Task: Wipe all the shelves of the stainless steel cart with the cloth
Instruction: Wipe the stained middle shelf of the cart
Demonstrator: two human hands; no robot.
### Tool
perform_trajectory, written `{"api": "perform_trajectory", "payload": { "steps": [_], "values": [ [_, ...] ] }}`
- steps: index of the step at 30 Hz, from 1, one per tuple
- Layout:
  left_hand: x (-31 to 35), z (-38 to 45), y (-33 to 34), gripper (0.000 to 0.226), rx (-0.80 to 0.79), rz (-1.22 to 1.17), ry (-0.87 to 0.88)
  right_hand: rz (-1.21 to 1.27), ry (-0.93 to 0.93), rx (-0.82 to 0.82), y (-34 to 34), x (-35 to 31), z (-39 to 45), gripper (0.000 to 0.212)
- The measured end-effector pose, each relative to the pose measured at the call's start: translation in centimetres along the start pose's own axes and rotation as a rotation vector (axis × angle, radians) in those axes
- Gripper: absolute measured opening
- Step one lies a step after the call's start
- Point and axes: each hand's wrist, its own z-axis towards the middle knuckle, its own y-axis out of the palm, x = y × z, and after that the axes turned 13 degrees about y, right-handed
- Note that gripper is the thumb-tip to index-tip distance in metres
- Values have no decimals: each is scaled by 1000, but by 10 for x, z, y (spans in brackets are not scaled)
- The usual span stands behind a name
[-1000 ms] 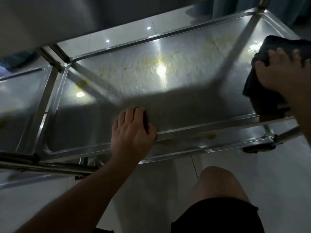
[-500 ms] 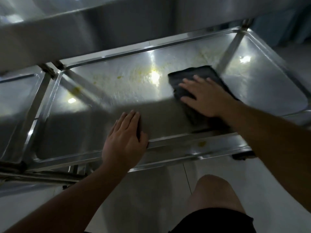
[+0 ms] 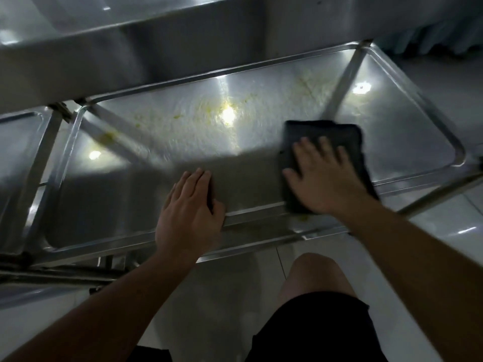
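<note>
The stainless steel cart's lower shelf [image 3: 183,158] lies below me, a shallow tray with a raised rim. Yellowish smears [image 3: 177,116] mark its far half. A dark folded cloth [image 3: 339,137] lies flat on the shelf right of centre, reaching the near rim. My right hand [image 3: 324,176] presses on the cloth with its fingers spread and straight. My left hand [image 3: 188,212] rests over the near rim, fingers straight on the shelf surface and thumb along the rim.
The edge of an upper shelf [image 3: 130,43] overhangs the far side. Another steel tray [image 3: 18,152] sits at the left. Slanted cart posts [image 3: 342,82] cross the shelf. My bare knee [image 3: 313,273] is over the pale tiled floor [image 3: 444,226].
My right hand has swept the cloth from the shelf's right end in to right of centre, then drawn it nearer the front rim. My left hand's fingers have straightened.
</note>
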Motion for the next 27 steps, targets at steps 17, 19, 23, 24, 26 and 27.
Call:
{"api": "perform_trajectory", "payload": {
  "steps": [17,19,23,24,26,27],
  "values": [
    [-5,0,7,70,41,-13,16,-95,299,390,-35,180,-17,36],
    [-6,1,8,70,39,-20,12,-6,413,430,-27,142,-21,48],
    [-6,1,8,69,40,-23,8,57,148,432,-4,26,-51,36],
    [-6,1,8,68,36,-23,11,97,74,420,0,-7,-59,34],
    [-8,1,8,63,35,-20,17,156,-73,380,13,-69,-74,31],
    [-9,1,8,60,28,-18,21,184,-150,371,18,-92,-81,31]
  ]
}}
